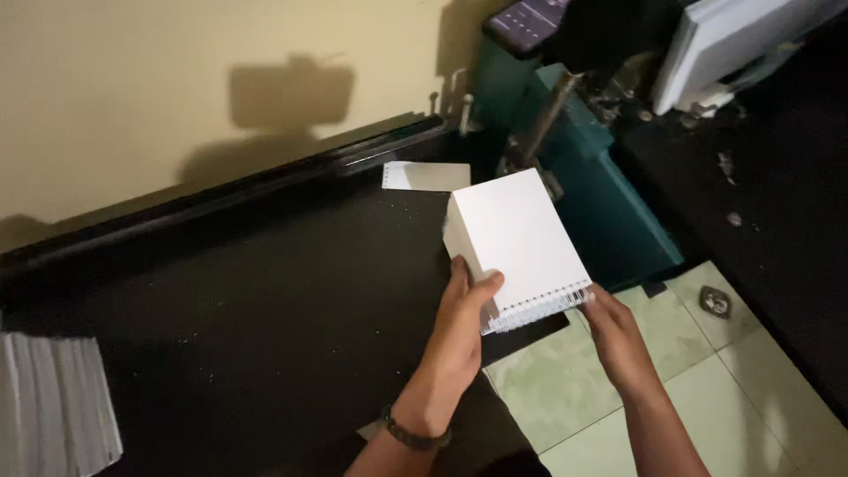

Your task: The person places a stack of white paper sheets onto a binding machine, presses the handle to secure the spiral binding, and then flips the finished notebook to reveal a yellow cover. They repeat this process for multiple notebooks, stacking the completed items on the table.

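A thick white block of punched sheets (pixel 517 238) with a wire spiral (pixel 539 309) along its near edge is held in the air over the corner of a black table (pixel 265 300). My left hand (pixel 464 322) grips the block's near left corner, thumb on top. My right hand (pixel 609 331) pinches the right end of the spiral. A dark bead bracelet (pixel 415 433) circles my left wrist.
A teal binding machine (pixel 601 194) with a lever stands just beyond the block. One loose punched sheet (pixel 426 176) lies at the table's back. A stack of white paper (pixel 53 415) sits at the left edge. Below right is pale tiled floor (pixel 707 389).
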